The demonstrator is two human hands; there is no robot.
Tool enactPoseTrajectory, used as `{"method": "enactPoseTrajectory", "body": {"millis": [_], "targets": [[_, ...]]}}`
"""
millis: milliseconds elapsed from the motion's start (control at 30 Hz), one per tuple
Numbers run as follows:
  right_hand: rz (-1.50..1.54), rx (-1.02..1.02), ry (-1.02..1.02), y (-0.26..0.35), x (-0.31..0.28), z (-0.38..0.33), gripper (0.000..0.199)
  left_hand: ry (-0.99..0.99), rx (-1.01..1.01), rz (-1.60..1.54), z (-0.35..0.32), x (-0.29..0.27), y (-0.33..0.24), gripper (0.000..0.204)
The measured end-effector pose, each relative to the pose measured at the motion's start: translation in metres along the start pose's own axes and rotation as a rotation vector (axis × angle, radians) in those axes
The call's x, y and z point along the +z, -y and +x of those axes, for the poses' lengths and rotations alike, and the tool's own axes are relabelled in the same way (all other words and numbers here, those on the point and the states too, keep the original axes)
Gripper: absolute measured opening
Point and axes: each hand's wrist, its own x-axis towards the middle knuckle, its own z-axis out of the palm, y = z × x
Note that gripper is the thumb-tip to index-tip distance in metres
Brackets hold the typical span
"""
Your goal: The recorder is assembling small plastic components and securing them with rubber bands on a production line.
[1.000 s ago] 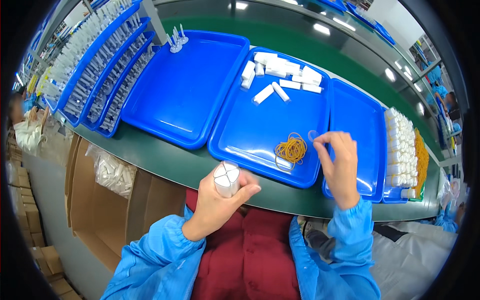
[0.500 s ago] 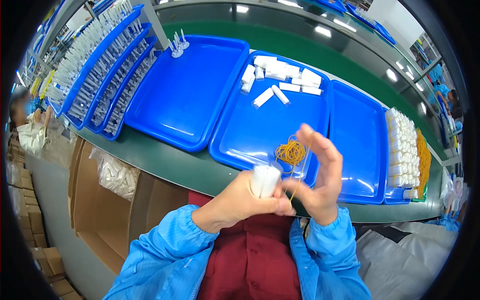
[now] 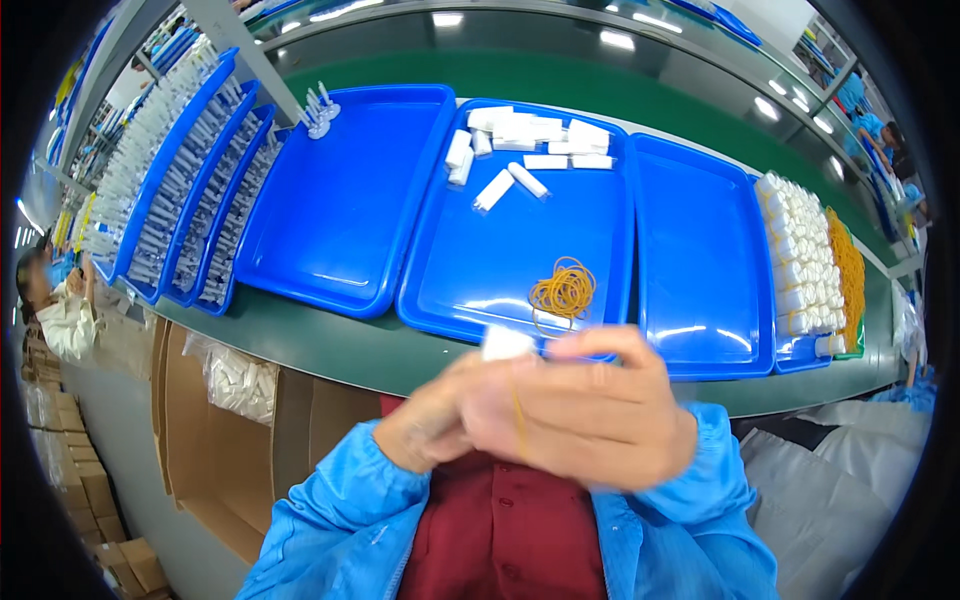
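Note:
In front of my chest my two hands overlap. My left hand (image 3: 425, 425) is closed around a bundle of white cylinders (image 3: 508, 343); only the white top end shows above the fingers. Across it lies my right hand (image 3: 600, 420), blurred by motion, with a yellow rubber band (image 3: 521, 420) stretched at its fingers. The right fingertips and the lower part of the bundle are hidden. Just beyond the hands, a loose heap of yellow rubber bands (image 3: 562, 290) lies at the near end of the middle blue tray (image 3: 500, 250). Several white wrapped cylinders (image 3: 530, 128) lie at that tray's far end.
Left is a blue tray (image 3: 330, 200) with a few clear pointed parts (image 3: 320, 110), beside stacked trays of similar parts (image 3: 165, 170). Right is another blue tray (image 3: 695, 250), then banded white bundles (image 3: 800, 260) and a rubber band pile (image 3: 846, 270). A cardboard box (image 3: 215, 440) stands below left.
My right hand has come leftward and down over my left hand, bringing the stretched rubber band to the bundle. The view has shifted slightly; the trays hold the same things.

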Motion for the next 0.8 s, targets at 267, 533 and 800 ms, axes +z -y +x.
{"method": "enactPoseTrajectory", "body": {"millis": [267,533,800], "targets": [[1.596,0.984,-0.662,-0.028,0.056,-0.052,0.083,-0.388,0.849,0.678,0.021,0.021,0.016,0.078],[0.278,0.552,-0.100,0.000,0.032,-0.039,0.050,-0.240,0.959,1.399,0.026,0.013,0.020,0.094],[0.093,0.748,-0.171,0.026,0.005,-0.056,0.051,0.033,0.703,0.877,0.037,0.012,0.035,0.098]]}}
